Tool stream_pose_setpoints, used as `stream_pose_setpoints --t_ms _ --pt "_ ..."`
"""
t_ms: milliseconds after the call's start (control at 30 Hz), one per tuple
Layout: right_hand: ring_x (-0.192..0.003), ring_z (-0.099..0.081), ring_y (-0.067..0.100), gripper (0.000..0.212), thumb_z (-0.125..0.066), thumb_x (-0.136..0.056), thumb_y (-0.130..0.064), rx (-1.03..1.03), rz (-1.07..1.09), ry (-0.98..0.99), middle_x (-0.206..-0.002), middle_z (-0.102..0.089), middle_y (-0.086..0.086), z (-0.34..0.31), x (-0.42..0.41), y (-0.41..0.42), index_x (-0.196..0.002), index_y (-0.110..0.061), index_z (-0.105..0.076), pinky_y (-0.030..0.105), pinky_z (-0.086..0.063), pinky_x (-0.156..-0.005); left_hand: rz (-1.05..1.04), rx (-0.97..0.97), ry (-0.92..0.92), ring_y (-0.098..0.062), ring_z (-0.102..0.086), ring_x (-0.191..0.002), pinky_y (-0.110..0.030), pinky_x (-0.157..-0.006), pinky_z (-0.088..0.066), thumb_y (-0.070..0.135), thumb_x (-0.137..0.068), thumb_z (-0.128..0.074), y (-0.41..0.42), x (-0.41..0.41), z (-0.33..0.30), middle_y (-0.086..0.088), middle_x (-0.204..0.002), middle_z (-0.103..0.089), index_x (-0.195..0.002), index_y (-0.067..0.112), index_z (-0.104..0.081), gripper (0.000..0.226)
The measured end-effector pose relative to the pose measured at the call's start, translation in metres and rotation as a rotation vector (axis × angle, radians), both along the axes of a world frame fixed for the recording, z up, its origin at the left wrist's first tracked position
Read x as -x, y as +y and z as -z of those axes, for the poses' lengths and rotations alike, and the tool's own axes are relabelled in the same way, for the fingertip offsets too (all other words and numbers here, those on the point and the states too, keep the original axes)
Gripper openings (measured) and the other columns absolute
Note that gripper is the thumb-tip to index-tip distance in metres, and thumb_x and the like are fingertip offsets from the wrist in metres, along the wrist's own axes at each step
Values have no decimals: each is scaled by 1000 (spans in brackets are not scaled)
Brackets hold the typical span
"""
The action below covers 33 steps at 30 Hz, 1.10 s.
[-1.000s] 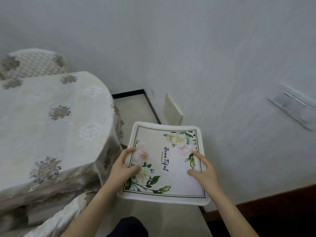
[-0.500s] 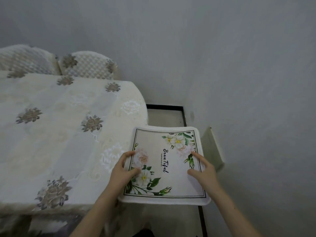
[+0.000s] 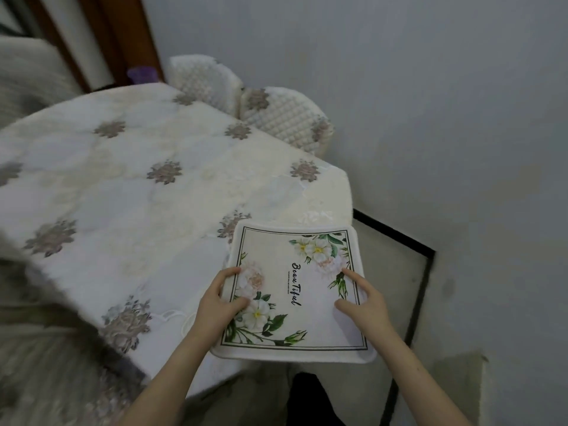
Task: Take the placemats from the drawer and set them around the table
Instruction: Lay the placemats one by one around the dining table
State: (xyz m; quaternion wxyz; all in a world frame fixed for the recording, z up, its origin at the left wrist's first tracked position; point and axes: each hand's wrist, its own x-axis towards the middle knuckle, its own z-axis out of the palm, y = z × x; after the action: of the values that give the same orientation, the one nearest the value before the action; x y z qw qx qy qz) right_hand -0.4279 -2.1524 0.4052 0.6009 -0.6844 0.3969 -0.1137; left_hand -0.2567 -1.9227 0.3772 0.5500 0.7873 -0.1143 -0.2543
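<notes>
I hold a white placemat (image 3: 295,290) printed with flowers, a dark border line and the word "Beautiful". It looks like a thin stack, but I cannot tell how many. My left hand (image 3: 219,301) grips its left edge, thumb on top. My right hand (image 3: 364,302) holds the right edge the same way, thumb and forefinger lying on the print. The placemat hangs level over the near right corner of the table (image 3: 129,192), which wears a cream cloth with brown-pink flower patches.
Two chairs with quilted white covers (image 3: 285,118) stand at the table's far side against the grey wall (image 3: 445,103). A brown door frame (image 3: 123,35) is at the back left. Light floor tiles with a dark line (image 3: 399,238) lie to the right.
My view has swung left and the table now fills more of it. The placemat, still held by both hands, has come over the table's corner.
</notes>
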Motion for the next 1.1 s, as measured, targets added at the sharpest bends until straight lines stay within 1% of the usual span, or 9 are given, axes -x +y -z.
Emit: stream_pose_setpoints --t_ms 133,233,400,500,600,700,833,900,1100 --pt "-88 -67 2 62 -66 -73 8 -16 -235 14 -121 -64 -4 4 -57 -36 -124 -27 -61 20 -55 -75 -222 -22 15 3 -64 -86 -22 -74 -54 2 -74 -71 -2 -3 1 14 -111 -63 -113 41 -57 57" --pt "-86 -67 7 61 -65 -72 4 -13 -392 29 -115 -68 -7 5 -95 -51 -122 -32 -61 33 -55 -81 -392 -32 29 20 -55 -81 -7 -69 -45 0 -75 -70 -3 5 -2 18 -109 -59 -115 36 -56 55" --pt "-72 -65 10 61 -63 -74 3 -4 -616 45 -115 -66 -12 5 -146 -48 -125 -31 -60 29 -55 -67 -623 -38 42 33 -44 -73 4 -58 -36 -1 -77 -68 4 17 -6 23 -108 -51 -118 31 -55 54" --pt "-69 -66 7 61 -63 -74 1 6 -718 63 -113 -65 -13 10 -166 -33 -125 -32 -60 28 -55 -64 -726 -38 42 32 -47 -74 2 -58 -39 -3 -78 -68 18 27 -7 26 -105 -50 -117 30 -55 53" --pt "-63 -64 4 60 -63 -75 1 9 -803 65 -109 -64 -18 17 -182 -9 -124 -33 -60 22 -51 -56 -812 -34 42 18 -57 -84 -3 -61 -44 0 -76 -70 40 36 -5 27 -107 -54 -115 33 -57 53" --pt "-77 -65 -6 59 -65 -76 -1 17 -883 54 -113 -61 -23 26 -192 17 -124 -33 -60 20 -56 -68 -879 -32 42 20 -56 -84 -2 -64 -44 -1 -75 -70 64 47 1 26 -108 -56 -119 29 -57 55" --pt "-98 -64 -2 61 -65 -72 -9 9 -983 77 -124 -60 -19 42 -198 51 -124 -41 -59 30 -56 -83 -982 -45 57 17 -58 -88 -1 -66 -44 -3 -76 -70 90 67 11 23 -108 -58 -119 29 -56 56" --pt "-107 -56 -8 62 -65 -71 -11 32 -1031 89 -129 -56 -20 48 -198 66 -125 -41 -58 22 -50 -86 -1031 -42 72 10 -58 -93 -1 -68 -43 -4 -74 -71 99 77 19 20 -109 -59 -120 26 -57 56" --pt "-97 -59 -11 64 -64 -73 -8 97 -1055 130 -132 -54 -19 62 -186 78 -128 -40 -56 15 -50 -80 -1015 -10 102 5 -52 -108 2 -76 -39 -9 -73 -69 106 96 49 7 -124 -56 -122 20 -56 58"
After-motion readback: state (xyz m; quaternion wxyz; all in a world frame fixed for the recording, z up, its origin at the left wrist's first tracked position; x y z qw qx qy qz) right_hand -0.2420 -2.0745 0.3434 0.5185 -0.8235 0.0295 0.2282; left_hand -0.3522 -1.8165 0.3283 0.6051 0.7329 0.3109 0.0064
